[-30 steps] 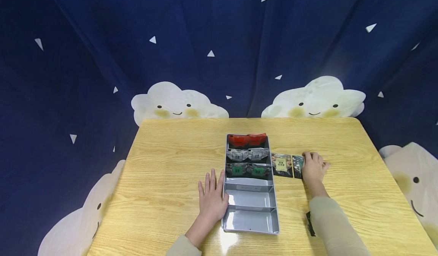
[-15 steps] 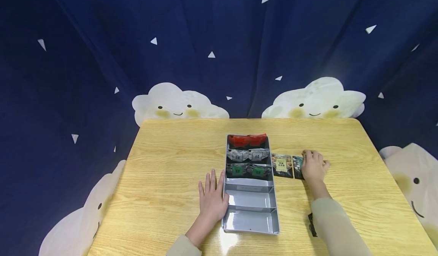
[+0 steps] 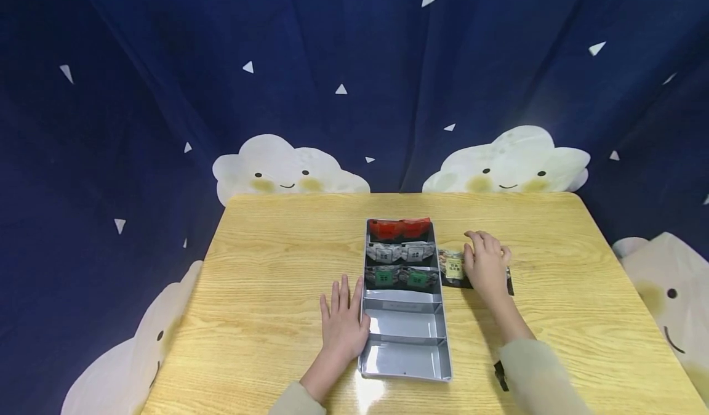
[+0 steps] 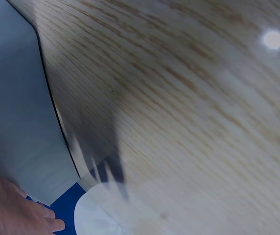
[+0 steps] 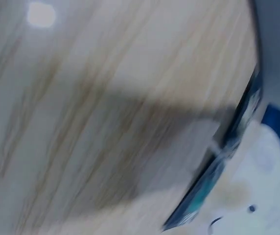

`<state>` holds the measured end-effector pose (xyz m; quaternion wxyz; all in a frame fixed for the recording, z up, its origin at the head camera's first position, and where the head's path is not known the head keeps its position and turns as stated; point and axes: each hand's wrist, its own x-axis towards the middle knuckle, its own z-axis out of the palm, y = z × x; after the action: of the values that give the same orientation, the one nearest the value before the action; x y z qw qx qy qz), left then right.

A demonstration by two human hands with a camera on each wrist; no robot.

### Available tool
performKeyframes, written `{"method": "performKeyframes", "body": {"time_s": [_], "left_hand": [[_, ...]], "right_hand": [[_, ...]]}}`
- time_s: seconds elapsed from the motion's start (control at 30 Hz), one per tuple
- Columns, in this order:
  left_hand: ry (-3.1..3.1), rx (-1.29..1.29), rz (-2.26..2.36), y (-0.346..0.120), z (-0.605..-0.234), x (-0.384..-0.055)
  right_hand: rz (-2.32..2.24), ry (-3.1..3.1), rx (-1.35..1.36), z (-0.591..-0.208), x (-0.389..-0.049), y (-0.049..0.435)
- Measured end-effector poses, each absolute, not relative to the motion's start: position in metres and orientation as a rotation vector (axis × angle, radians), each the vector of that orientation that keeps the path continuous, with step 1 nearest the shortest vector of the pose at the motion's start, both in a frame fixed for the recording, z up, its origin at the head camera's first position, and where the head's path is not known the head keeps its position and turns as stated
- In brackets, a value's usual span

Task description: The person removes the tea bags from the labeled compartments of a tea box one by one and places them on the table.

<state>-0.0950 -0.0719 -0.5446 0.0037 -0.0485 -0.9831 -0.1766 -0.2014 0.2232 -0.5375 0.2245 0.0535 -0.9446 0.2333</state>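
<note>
A grey divided tray [image 3: 407, 359] stands on the table, with pairs of red, silver-grey and green-labelled sachets in its three far compartments. My left hand [image 3: 344, 329] lies flat with spread fingers along the tray's left side, thumb at the rim; in the left wrist view its fingers [image 4: 17, 210] show beside the tray wall [image 4: 27, 98]. My right hand [image 3: 487, 270] is over two flat sachets right of the tray, fingers loosely bent. The yellow-labelled sachet [image 3: 453, 267] shows beside its thumb; most of the green sachet [image 5: 198, 196] is hidden under the hand in the head view.
A small black object [image 3: 501, 375] lies on the wooden table [image 3: 266, 249], beside the right sleeve. Two near compartments of the tray hold nothing. A dark blue curtain [image 3: 310, 45] with cloud shapes hangs behind and around the table.
My right hand has moved left from the green sachet's right edge to above both sachets, uncovering that sachet's right end. My left hand and the tray have stayed put.
</note>
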Motion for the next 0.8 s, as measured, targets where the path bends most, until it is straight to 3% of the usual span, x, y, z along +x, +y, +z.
{"method": "performKeyframes", "body": {"time_s": [0.37, 0.8], "left_hand": [[-3.079, -0.161, -0.517, -0.072, -0.544, -0.096], [-3.067, -0.16, -0.541, -0.072, -0.546, -0.095]], "right_hand": [[0.577, -2.579, 0.428, -0.534, -0.178, 0.174], [0.494, -2.613, 0.548, -0.542, -0.161, 0.157]]}}
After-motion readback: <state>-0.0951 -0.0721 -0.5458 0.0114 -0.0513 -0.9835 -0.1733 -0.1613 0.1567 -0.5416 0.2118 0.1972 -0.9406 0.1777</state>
